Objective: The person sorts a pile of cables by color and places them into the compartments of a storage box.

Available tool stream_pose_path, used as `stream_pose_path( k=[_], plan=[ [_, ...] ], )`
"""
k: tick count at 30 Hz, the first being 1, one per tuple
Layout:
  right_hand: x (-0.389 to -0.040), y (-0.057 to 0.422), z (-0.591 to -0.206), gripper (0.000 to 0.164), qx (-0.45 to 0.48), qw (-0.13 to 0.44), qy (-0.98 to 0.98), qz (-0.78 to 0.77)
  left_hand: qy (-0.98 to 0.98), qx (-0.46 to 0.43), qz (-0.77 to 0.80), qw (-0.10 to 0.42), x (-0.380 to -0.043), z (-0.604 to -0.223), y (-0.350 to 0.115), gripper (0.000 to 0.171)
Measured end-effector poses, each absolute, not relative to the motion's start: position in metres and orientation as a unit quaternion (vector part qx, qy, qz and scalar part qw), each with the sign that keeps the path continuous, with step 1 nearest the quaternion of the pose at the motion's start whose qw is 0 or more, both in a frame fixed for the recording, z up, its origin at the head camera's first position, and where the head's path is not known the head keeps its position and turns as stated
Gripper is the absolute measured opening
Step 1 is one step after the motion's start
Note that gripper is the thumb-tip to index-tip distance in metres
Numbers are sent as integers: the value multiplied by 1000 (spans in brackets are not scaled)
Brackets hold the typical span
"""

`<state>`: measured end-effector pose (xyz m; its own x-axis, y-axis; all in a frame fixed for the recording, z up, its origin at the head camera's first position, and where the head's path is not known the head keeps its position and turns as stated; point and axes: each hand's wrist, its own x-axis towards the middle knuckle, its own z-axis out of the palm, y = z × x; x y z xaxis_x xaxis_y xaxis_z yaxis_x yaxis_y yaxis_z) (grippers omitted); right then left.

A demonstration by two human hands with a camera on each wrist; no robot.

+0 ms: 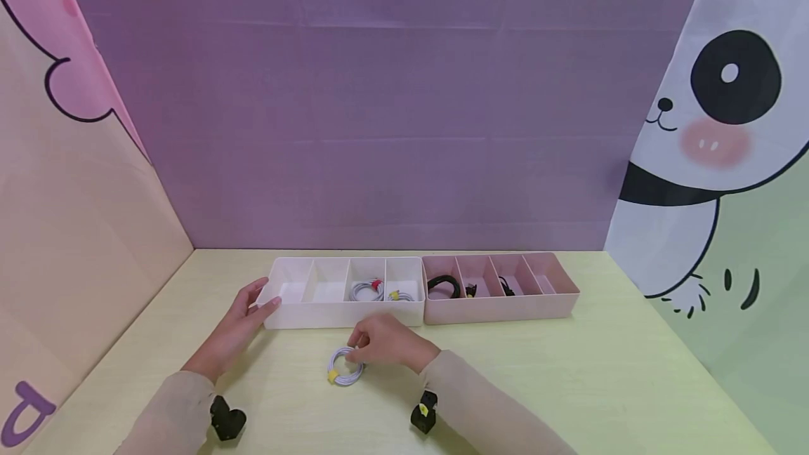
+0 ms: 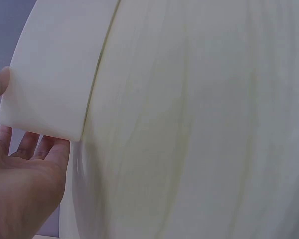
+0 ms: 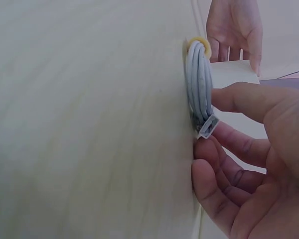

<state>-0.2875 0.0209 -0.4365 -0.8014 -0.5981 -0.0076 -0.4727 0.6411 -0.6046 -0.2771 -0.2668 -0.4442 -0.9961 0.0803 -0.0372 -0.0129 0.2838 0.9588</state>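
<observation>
At the white divided box, my left hand grips the left end, thumb toward the front corner. The left wrist view shows the left fingers against the box's end wall. My right hand is in front of the box and pinches the edge of a coiled white cable near the table surface. A yellow tie binds the coil. In the right wrist view, a metal USB plug sits at the coil's near end, between thumb and fingers.
Inside the white box lie a coiled cable with a red tie and another with a yellow tie. A pink divided box adjoins it on the right, holding a black coiled cable and small black items. Behind stands a purple wall.
</observation>
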Motion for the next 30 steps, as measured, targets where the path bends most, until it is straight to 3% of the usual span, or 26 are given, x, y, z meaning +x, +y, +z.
stream_pose_path(
  k=[30],
  plan=[
    [-283, 23, -428, 8, -297, 116, 885, -340, 808, 7, 588, 42, -270, -433, -266, 89]
  ],
)
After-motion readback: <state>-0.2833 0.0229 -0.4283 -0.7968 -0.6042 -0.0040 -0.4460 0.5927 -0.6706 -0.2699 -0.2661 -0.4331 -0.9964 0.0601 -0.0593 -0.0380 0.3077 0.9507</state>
